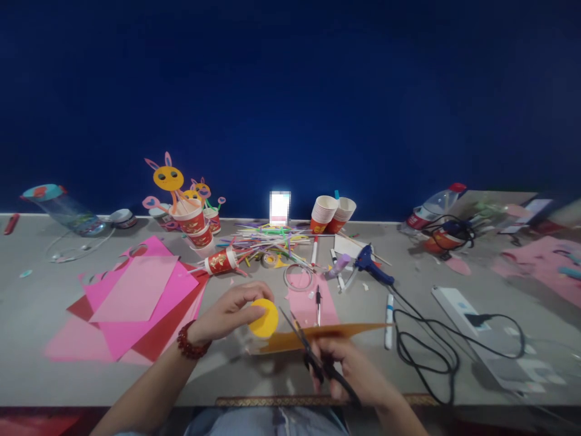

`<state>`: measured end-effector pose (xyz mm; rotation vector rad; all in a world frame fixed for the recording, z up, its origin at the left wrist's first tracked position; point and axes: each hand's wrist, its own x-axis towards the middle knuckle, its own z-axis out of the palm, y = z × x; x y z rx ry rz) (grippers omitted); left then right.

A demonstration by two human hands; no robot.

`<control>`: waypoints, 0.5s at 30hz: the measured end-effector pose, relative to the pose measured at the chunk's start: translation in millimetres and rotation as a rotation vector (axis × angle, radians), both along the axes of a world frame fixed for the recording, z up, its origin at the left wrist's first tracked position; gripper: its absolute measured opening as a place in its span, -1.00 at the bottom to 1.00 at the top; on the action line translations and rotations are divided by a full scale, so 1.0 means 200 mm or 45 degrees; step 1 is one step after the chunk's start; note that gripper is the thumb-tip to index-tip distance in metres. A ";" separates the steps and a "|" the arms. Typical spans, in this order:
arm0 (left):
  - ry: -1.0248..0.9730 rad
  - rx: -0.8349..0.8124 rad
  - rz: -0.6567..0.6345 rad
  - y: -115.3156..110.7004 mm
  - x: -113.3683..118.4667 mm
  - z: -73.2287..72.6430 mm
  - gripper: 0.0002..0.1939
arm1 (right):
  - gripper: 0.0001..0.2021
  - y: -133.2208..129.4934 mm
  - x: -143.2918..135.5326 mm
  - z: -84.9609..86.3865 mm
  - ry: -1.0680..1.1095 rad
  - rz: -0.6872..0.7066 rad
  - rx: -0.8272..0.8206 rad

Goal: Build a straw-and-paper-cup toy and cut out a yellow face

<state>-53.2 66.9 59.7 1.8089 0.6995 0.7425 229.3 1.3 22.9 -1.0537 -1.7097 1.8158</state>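
Note:
My left hand [233,312] has its thumb and fingers closed on a round yellow paper disc [267,320]. Dark-handled scissors [307,348] sit in my right hand [351,366], their blades parted and pointing up and left toward the disc. An orange-yellow sheet of paper [281,342] lies behind the scissors, seen almost edge-on by my right fingers; whether those fingers also grip it, I cannot tell. Beyond the hands, a pen [318,306] rests on a pink paper strip [297,303].
Pink and red sheets [136,290] are piled at left. Behind stand rabbit-faced paper cups [189,223] and stacked cups [323,212], with loose coloured sticks [267,239] between. A blue glue gun [374,266], its black cord, and a power strip [458,309] occupy the right.

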 end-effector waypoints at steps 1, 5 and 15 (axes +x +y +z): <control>-0.032 -0.015 -0.009 0.00 0.00 0.00 -0.67 | -0.66 0.01 0.01 0.02 -0.003 -0.017 0.012; -0.125 -0.064 -0.173 -0.02 0.02 0.00 -0.69 | -0.54 0.03 0.03 0.09 0.016 0.007 0.070; -0.162 -0.068 -0.109 -0.08 -0.03 -0.03 -0.76 | -0.42 0.02 -0.02 -0.02 0.055 0.062 0.138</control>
